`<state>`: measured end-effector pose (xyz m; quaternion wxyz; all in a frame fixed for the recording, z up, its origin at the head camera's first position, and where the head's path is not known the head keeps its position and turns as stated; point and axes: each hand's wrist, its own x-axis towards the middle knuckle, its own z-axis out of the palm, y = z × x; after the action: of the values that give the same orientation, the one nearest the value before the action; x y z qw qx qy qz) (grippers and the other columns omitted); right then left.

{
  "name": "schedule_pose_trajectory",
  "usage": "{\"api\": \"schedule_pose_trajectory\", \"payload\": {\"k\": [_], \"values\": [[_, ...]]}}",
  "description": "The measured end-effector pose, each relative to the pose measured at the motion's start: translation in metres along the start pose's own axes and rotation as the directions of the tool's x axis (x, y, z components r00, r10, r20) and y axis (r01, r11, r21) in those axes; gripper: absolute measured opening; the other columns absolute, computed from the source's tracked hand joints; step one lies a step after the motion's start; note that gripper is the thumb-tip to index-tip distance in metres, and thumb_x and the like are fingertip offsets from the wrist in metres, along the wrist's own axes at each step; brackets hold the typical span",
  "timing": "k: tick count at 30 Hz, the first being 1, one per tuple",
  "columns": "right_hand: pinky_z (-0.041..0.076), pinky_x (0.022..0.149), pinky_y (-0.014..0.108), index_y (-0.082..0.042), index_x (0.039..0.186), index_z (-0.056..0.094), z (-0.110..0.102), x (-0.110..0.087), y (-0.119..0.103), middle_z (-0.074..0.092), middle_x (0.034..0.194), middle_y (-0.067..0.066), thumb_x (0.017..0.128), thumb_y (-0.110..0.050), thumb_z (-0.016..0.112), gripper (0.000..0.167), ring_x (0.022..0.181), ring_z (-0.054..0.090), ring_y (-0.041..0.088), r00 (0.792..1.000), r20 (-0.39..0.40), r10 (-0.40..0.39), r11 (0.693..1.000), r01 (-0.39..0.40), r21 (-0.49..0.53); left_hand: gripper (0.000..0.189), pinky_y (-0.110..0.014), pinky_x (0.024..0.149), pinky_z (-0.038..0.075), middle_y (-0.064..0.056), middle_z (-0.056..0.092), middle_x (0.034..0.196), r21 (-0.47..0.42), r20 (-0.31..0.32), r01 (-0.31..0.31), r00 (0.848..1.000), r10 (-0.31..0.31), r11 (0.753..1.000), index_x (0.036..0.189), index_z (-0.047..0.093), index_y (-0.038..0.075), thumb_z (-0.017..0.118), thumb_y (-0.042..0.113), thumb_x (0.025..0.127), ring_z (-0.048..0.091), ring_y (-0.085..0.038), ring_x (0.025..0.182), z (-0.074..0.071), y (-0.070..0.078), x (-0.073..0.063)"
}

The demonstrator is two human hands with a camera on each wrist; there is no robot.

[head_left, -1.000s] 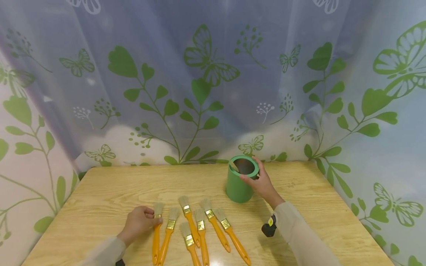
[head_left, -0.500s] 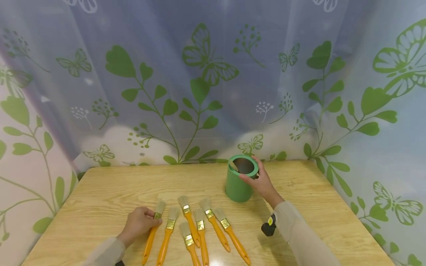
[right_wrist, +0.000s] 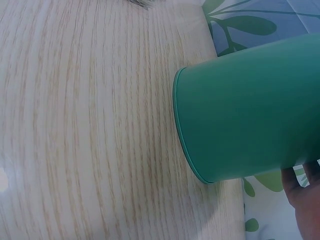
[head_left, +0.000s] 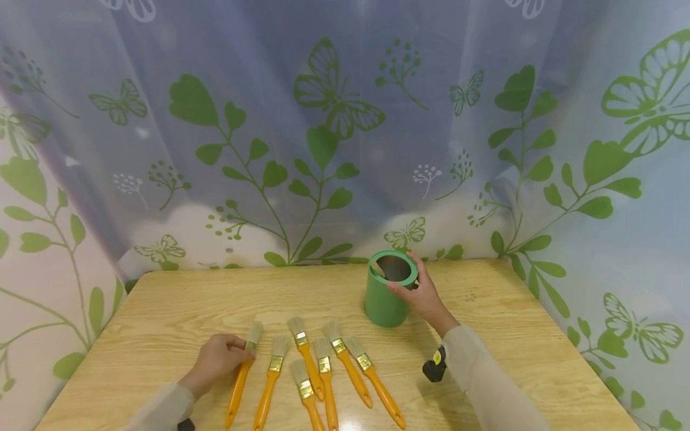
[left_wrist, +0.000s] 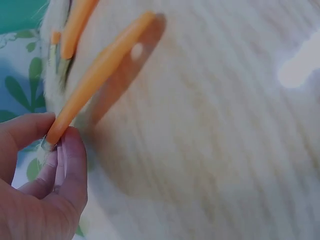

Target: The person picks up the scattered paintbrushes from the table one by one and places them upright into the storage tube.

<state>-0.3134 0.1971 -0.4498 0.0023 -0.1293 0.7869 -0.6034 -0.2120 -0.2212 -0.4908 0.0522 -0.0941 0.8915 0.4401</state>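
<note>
My left hand [head_left: 218, 359] pinches the leftmost paintbrush [head_left: 238, 389] at its metal band, between thumb and fingers. In the left wrist view its orange handle [left_wrist: 100, 70] slants over the wood, casting a shadow. Just right of it lies another paintbrush [head_left: 268, 392] with pale bristles and a gold band. At the back right, my right hand [head_left: 426, 296] grips an upright green can [head_left: 385, 302] by the rim, thumb at the front and fingers round the far side. The can is open at the top. In the right wrist view, the can [right_wrist: 250, 115] hides part of that hand.
Several more orange-handled paintbrushes [head_left: 329, 389] lie between the hands, bristles pointing away from me. The wooden table [head_left: 188, 299] ends at the back against a curtain [head_left: 259, 149] printed with leaves and butterflies. A black wrist device [head_left: 434, 365] hangs under the right sleeve.
The paintbrush in my left hand has moved left, away from its neighbour, with its handle end swinging left. My right hand keeps its grip on the can, which stays in place.
</note>
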Motion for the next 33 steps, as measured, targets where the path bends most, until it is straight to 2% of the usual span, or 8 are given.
{"api": "schedule_pose_trajectory", "payload": {"k": [6,11,18,24,33], "values": [[0.035,0.105,0.059,-0.015,0.154,0.008,0.001,-0.01,-0.021,0.026,0.15,0.023,0.09,-0.02,0.066,0.087,0.135,0.032,0.043,1.0,0.016,0.005,1.0,-0.005,-0.005,0.03,-0.029,0.062,0.054,-0.009,0.065,0.08,-0.062,-0.004,0.015,1.0,-0.015,0.998,0.096,0.064,-0.008,0.075,0.015,0.081,0.059,-0.016,0.07,-0.013,0.002,0.005],[0.034,0.106,0.059,-0.015,0.154,0.008,0.002,-0.011,-0.023,0.026,0.15,0.023,0.09,-0.02,0.066,0.086,0.135,0.031,0.042,1.0,0.013,0.013,1.0,-0.012,-0.014,0.031,-0.034,0.068,0.058,-0.013,0.064,0.085,-0.142,0.012,0.009,1.0,-0.008,0.99,0.099,0.061,-0.011,0.072,0.013,0.084,0.062,-0.016,0.071,-0.024,0.012,0.006],[0.034,0.106,0.059,-0.016,0.154,0.008,0.002,-0.011,-0.022,0.025,0.15,0.023,0.09,-0.021,0.066,0.086,0.136,0.031,0.042,1.0,0.014,0.019,1.0,-0.019,-0.006,0.029,-0.038,0.074,0.059,-0.011,0.063,0.087,-0.192,0.021,-0.025,0.999,0.03,0.981,0.101,0.059,-0.011,0.067,0.014,0.089,0.062,-0.015,0.074,-0.036,0.029,0.006],[0.034,0.106,0.059,-0.017,0.154,0.008,0.002,-0.011,-0.024,0.025,0.15,0.022,0.09,-0.021,0.066,0.086,0.136,0.03,0.042,1.0,0.016,0.019,1.0,-0.019,-0.004,0.034,-0.038,0.078,0.058,-0.011,0.065,0.092,-0.236,0.008,-0.06,0.998,0.063,0.97,0.109,0.057,-0.013,0.064,0.014,0.091,0.065,-0.014,0.075,-0.042,0.04,0.011],[0.036,0.105,0.059,-0.013,0.154,0.008,0.002,-0.01,-0.021,0.026,0.149,0.024,0.09,-0.021,0.066,0.087,0.134,0.033,0.043,1.0,0.015,0.009,1.0,-0.009,-0.015,0.036,-0.032,0.078,0.058,-0.012,0.065,0.095,-0.341,0.047,-0.046,0.997,0.066,0.939,0.116,0.053,-0.015,0.062,0.012,0.093,0.065,-0.012,0.076,-0.041,0.06,0.019]]}}
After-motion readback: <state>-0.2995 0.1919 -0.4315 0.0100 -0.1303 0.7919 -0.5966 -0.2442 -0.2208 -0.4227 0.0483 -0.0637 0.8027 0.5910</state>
